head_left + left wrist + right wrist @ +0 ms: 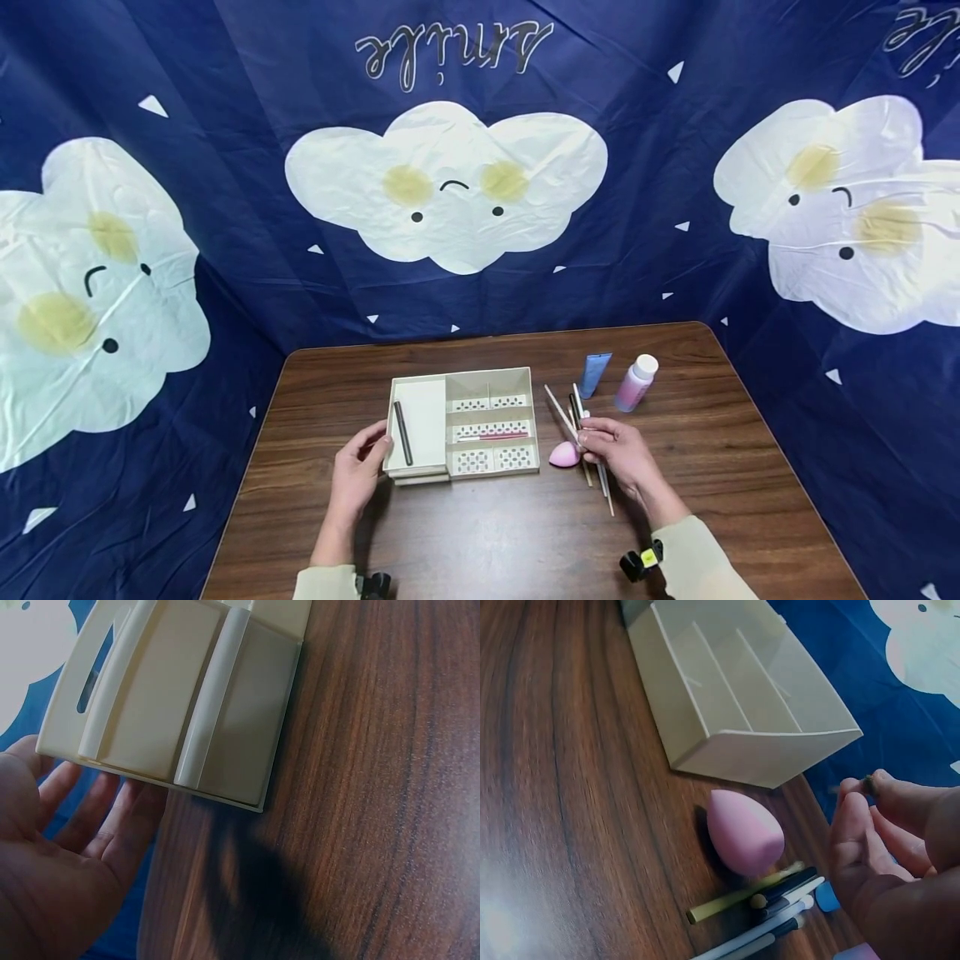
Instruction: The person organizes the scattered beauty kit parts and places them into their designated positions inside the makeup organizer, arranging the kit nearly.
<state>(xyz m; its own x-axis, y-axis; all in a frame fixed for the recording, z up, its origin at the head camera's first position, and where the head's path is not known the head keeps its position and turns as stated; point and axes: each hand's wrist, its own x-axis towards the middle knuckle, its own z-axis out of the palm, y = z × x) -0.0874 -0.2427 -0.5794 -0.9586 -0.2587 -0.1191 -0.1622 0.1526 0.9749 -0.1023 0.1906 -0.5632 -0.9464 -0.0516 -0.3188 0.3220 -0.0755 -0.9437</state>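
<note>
Head view shows inverted "smile" (454,52) behind the organizer (430,412).

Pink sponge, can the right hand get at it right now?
Probably yes: the sponge lies close by and uncovered, though the right hand pinches a stick.

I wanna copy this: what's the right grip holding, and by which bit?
The right grip pinches a thin pale stick near its lower end in the head view.

Pale beige sleeves (701,562) sit beside black wrist cameras (633,568), the right one bearing a yellow patch (649,558).
</note>
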